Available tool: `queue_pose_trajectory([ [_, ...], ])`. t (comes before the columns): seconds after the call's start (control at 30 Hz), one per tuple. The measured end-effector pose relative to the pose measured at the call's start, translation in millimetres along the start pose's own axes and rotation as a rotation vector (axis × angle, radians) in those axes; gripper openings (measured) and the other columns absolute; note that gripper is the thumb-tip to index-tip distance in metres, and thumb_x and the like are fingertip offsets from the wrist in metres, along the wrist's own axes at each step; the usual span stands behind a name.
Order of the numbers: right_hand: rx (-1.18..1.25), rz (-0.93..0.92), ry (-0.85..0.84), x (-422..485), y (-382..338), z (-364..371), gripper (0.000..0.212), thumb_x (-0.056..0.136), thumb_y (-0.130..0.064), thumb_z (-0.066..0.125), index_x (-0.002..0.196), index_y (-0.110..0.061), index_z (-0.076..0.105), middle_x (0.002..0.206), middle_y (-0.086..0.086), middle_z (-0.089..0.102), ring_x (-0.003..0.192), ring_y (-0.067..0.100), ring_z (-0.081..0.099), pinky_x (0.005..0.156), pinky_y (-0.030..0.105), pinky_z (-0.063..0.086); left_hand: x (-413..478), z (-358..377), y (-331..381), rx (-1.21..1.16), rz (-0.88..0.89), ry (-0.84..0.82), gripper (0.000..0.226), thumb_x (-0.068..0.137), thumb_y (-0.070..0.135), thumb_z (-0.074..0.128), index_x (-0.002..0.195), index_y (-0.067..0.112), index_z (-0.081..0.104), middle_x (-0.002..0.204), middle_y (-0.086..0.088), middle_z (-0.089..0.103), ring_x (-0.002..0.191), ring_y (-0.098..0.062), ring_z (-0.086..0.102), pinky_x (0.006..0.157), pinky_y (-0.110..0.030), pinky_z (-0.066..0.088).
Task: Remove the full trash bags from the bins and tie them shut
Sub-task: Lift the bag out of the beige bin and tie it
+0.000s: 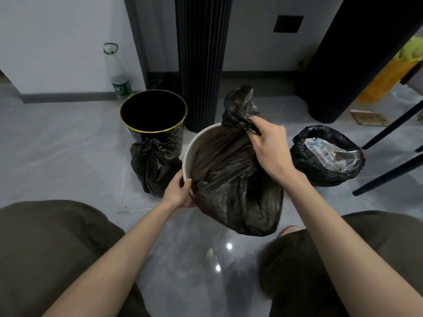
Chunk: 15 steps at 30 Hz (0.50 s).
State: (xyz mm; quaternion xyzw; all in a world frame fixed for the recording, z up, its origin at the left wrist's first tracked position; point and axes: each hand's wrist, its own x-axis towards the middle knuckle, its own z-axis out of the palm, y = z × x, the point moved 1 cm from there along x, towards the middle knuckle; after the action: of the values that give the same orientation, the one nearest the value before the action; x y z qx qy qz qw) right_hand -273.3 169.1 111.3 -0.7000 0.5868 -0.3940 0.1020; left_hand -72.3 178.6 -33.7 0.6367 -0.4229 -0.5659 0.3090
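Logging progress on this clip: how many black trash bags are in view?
3. A tied bag stands on the floor against the black bin; one is gripped by the right hand in the white bin; an open, full one sits right.

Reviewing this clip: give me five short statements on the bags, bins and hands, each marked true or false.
1. The right hand grips the bag by its gathered neck. True.
2. The left hand is on the black bin. False: it holds the white bin's rim.
3. The black bin has no bag in it. True.
4. The bag on the right is tied shut. False: it is open, with trash showing.
5. A tied bag sits on the floor by the black bin. True.
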Motion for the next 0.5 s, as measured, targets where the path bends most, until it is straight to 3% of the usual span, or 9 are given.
queue_pose_trajectory([
  [0.13,0.057,-0.020,0.074,-1,-6,-15,0.022,0.083,0.005,0.052,0.095,-0.006,0.066,0.076,-0.001,0.066,0.072,0.011,0.058,0.063,0.021,0.041,7,1,-8,0.114,0.043,0.055,0.035,0.098,0.024,0.043,0.133,0.027,0.045,0.118,-0.006,0.062,0.109,-0.027,0.060,0.091,-0.044,0.053],
  [0.17,0.058,-0.023,0.103,-2,-8,-17,0.024,0.082,0.006,0.051,0.096,-0.006,0.066,0.076,-0.002,0.065,0.070,0.011,0.057,0.063,0.021,0.041,8,3,-11,0.084,0.020,0.053,0.033,0.098,0.023,0.044,0.130,0.026,0.047,0.117,-0.007,0.063,0.108,-0.028,0.060,0.090,-0.046,0.053],
  [0.3,0.065,-0.044,0.304,-1,-22,-37,0.024,0.080,0.007,0.050,0.096,-0.001,0.065,0.072,-0.001,0.059,0.066,0.007,0.049,0.061,0.011,0.035,15,6,-18,-0.269,-0.134,0.047,0.022,0.100,0.015,0.039,0.119,0.019,0.049,0.102,-0.015,0.064,0.069,-0.029,0.069,0.052,-0.039,0.059],
  [0.4,0.042,-0.070,0.397,3,-30,-53,0.024,0.081,0.007,0.050,0.098,0.000,0.065,0.070,0.003,0.059,0.062,0.015,0.049,0.059,0.019,0.036,29,8,-16,-0.324,-0.146,0.048,0.027,0.101,0.015,0.037,0.126,0.021,0.045,0.101,-0.018,0.062,0.047,-0.021,0.064,0.041,-0.029,0.055],
  [0.47,-0.014,-0.112,0.402,3,-34,-58,0.025,0.080,0.007,0.051,0.099,0.001,0.065,0.073,0.000,0.061,0.064,0.012,0.054,0.060,0.022,0.040,39,13,-13,-0.382,-0.142,0.049,0.028,0.101,0.014,0.037,0.128,0.019,0.044,0.109,-0.023,0.060,0.055,-0.023,0.067,0.041,-0.028,0.054],
  [0.5,-0.032,-0.123,0.400,2,-35,-59,0.024,0.079,0.007,0.051,0.098,0.000,0.065,0.074,0.001,0.062,0.065,0.013,0.055,0.060,0.024,0.041,45,17,-12,-0.439,-0.148,0.041,0.030,0.101,0.013,0.038,0.130,0.017,0.043,0.118,-0.025,0.058,0.074,-0.030,0.069,0.048,-0.033,0.057],
])
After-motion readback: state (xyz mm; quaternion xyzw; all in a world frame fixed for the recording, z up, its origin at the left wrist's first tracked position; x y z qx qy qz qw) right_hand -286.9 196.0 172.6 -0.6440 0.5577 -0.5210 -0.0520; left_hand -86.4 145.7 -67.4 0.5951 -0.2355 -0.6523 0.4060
